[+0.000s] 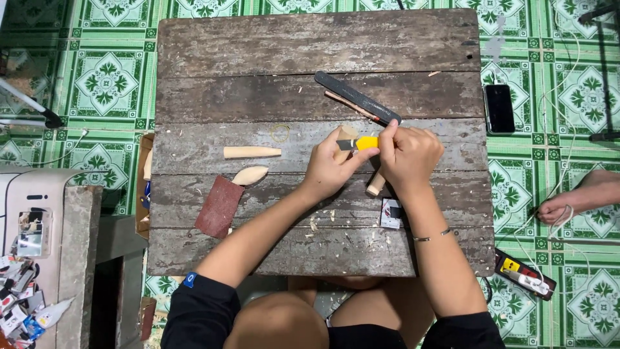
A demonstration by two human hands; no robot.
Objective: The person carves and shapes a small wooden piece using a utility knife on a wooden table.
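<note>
Bare knees fill the bottom of my view, black sleeves just above them, both forearms reaching up onto the weathered wooden table (258, 45). My left hand (332, 165) is wrapped around a pale wooden stick (375, 184), its carved top showing above the fingers near the table's middle. My right hand (408, 155) pinches a yellow utility knife (360, 143), blade laid against that stick. Left of them lie a tapered wooden peg (252, 152), a small leaf-shaped wooden piece (250, 174) and a reddish sandpaper sheet (219, 206). A dark file (357, 97) rests just above my hands; shavings dot the boards below.
</note>
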